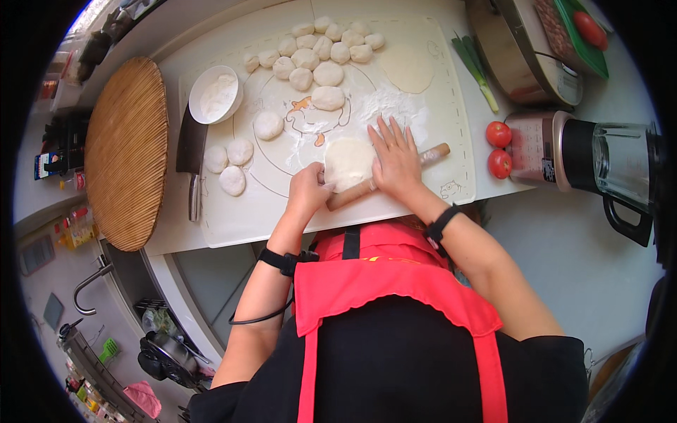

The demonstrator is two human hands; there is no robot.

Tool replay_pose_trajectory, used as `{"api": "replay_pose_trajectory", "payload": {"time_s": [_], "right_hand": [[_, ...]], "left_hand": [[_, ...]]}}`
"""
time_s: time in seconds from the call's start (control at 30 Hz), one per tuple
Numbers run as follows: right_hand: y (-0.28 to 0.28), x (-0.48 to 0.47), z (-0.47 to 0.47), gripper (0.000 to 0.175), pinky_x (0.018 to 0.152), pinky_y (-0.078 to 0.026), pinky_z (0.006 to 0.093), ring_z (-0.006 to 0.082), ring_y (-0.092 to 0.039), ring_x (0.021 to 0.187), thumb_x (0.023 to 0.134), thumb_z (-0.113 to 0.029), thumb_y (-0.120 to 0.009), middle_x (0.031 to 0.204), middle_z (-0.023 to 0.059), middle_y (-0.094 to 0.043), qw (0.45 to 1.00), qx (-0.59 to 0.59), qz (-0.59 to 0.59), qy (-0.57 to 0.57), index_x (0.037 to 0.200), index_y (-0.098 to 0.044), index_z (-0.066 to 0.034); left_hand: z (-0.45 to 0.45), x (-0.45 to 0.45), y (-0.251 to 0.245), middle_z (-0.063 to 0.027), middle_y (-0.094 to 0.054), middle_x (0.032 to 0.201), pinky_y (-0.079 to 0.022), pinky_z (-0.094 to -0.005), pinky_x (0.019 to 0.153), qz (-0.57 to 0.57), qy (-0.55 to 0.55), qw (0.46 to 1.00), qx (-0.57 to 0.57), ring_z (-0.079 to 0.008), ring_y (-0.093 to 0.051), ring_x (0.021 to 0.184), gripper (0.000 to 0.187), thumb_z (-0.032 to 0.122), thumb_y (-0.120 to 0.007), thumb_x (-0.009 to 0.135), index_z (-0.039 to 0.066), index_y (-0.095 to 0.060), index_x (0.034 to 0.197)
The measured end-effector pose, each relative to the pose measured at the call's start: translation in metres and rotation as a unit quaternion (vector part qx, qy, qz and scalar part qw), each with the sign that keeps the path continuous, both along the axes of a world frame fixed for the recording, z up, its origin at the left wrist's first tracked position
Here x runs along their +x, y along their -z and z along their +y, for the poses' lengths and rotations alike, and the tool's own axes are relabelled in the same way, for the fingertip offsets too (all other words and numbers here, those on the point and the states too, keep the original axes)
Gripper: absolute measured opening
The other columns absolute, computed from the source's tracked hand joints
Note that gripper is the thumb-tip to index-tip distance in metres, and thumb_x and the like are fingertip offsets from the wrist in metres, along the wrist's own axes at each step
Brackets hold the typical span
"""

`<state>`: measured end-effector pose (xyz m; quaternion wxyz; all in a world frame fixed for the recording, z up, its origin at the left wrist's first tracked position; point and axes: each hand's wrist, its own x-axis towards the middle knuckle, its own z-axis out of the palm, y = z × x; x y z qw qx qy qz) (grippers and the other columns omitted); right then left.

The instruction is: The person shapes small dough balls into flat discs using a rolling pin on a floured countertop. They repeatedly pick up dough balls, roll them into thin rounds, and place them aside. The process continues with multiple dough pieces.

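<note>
A flattened round of dough lies on the pale pastry mat. My left hand pinches its left edge between thumb and fingers. A wooden rolling pin rests slantwise at the near edge of that round. Over the pin's middle lies my right hand, palm down and fingers spread forward. Loose flour dusts the mat beyond it. Dough balls cluster at the back, with several more at the left. A rolled-out wrapper lies flat at the back right.
Left of the mat are a white bowl of flour, a cleaver and a round woven-stalk board. At the right stand tomatoes, green onion, a blender and a rice cooker.
</note>
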<state>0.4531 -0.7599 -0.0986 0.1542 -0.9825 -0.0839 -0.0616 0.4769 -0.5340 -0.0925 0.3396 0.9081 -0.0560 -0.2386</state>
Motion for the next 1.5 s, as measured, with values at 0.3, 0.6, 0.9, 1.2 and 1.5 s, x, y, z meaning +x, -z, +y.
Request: {"api": "replay_pose_trajectory", "payload": {"time_s": [0.3, 0.6, 0.9, 1.2, 1.5], "right_hand": [[0.020, 0.067, 0.015, 0.049, 0.114, -0.025, 0.0527, 0.0359, -0.038, 0.137, 0.085, -0.015, -0.058, 0.148, 0.0148, -0.044, 0.995, 0.067, -0.066, 0.021, 0.133, -0.053, -0.0063], [0.011, -0.085, -0.054, 0.061, 0.116, -0.013, 0.0621, 0.0434, -0.027, 0.143, 0.079, -0.022, -0.064, 0.150, 0.0209, -0.039, 0.990, 0.057, 0.054, -0.118, 0.135, -0.048, -0.0020], [0.012, 0.015, -0.009, 0.067, 0.118, -0.010, 0.0590, 0.0409, -0.023, 0.145, 0.076, -0.013, -0.054, 0.154, 0.0195, -0.034, 0.997, -0.010, -0.004, -0.072, 0.141, -0.044, -0.0014], [0.023, 0.072, 0.001, 0.056, 0.118, -0.008, 0.0594, 0.0380, -0.021, 0.147, 0.084, -0.018, -0.060, 0.153, 0.0172, -0.035, 0.998, 0.026, -0.028, -0.044, 0.136, -0.048, -0.0022], [0.001, -0.095, -0.050, 0.070, 0.115, -0.021, 0.0552, 0.0356, -0.036, 0.139, 0.080, -0.024, -0.069, 0.148, 0.0154, -0.042, 0.990, 0.056, 0.098, -0.086, 0.142, -0.042, -0.0046]], "left_hand": [[-0.020, 0.048, 0.030, -0.0203, -0.066, 0.073, -0.050, -0.0469, 0.062, -0.119, 0.105, 0.983, 0.096, -0.0362, -0.065, 0.070, 0.028, 0.030, -0.068, 0.078, 0.002, -0.065, 0.074], [-0.021, 0.005, 0.039, -0.0239, -0.065, 0.096, -0.048, -0.0517, 0.077, -0.055, -0.145, 0.986, -0.058, -0.0446, -0.061, 0.091, 0.023, 0.020, -0.066, 0.081, 0.001, -0.059, 0.093], [-0.021, -0.001, 0.016, -0.0196, -0.068, 0.097, -0.053, -0.0499, 0.077, 0.001, -0.015, 0.999, 0.050, -0.0395, -0.065, 0.093, 0.031, 0.025, -0.070, 0.078, 0.004, -0.062, 0.099], [-0.035, 0.063, 0.033, -0.0198, -0.067, 0.086, -0.051, -0.0524, 0.073, -0.136, 0.062, 0.988, 0.036, -0.0404, -0.065, 0.084, 0.018, 0.018, -0.067, 0.074, 0.005, -0.064, 0.085], [0.008, -0.003, 0.050, -0.0173, -0.066, 0.081, -0.050, -0.0390, 0.069, -0.136, -0.220, 0.960, -0.105, -0.0217, -0.064, 0.076, 0.014, 0.006, -0.059, 0.085, 0.000, -0.061, 0.097]]}}
